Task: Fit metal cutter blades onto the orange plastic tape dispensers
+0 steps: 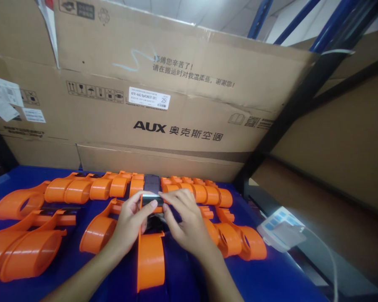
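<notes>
Orange holder (151, 261), finger-pinched by your left hand (130, 218) and right hand (186, 222), could tip toward the table's (277, 274) far edge if squeezed unevenly.

Holders (77, 191) in rows on table (280, 274), cardboard (189, 157) behind.

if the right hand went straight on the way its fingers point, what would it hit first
Most likely the black strip on the held orange piece; the right hand seems to have its fingertips at it. Beyond comes the left hand, though depth is unclear.
</notes>
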Available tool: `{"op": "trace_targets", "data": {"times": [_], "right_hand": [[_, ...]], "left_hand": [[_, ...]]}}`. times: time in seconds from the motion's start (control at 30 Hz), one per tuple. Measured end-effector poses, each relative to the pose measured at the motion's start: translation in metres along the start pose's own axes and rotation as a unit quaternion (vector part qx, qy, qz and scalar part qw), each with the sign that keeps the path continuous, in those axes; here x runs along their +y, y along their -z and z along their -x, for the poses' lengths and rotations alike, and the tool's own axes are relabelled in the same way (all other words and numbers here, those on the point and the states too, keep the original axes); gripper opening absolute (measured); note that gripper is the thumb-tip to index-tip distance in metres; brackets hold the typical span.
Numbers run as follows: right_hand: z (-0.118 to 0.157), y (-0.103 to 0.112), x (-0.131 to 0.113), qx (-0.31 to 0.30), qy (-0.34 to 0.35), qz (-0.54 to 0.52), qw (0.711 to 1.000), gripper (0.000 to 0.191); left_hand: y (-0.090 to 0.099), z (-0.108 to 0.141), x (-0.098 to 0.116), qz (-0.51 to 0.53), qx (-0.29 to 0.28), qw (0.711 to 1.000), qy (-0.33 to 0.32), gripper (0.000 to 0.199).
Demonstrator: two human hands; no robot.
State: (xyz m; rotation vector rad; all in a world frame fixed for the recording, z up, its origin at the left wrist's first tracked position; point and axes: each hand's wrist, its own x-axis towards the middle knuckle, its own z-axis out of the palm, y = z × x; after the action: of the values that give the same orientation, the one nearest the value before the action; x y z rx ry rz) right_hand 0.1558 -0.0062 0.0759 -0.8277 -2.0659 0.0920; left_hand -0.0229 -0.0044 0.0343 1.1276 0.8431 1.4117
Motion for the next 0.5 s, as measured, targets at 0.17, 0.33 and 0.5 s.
{"op": "trace_targets", "data": {"times": [0.17, 0.33, 0.5], "right_hand": [[0.0003, -0.0008, -0.0014, -0.003, 0.007, 0.003, 1.000, 0.033], [0.0002, -0.0001, -0.0021, -0.011, -0.002, 0.012, 1.000, 0.029], [0.0002, 0.0009, 0.0009, -0.004, -0.004, -0.002, 1.000, 0.023]], "left_hand": [[-0.0007, -0.0010, -0.0001, -0.002, 0.003, 1.000, 0.000, 0.031], [-0.0009, -0.0013, -0.0001, 0.004, 0.001, 1.000, 0.005, 0.030], [-0.0006, -0.0009, -0.0001, -0.003, 0.007, 1.000, 0.006, 0.029]]}}
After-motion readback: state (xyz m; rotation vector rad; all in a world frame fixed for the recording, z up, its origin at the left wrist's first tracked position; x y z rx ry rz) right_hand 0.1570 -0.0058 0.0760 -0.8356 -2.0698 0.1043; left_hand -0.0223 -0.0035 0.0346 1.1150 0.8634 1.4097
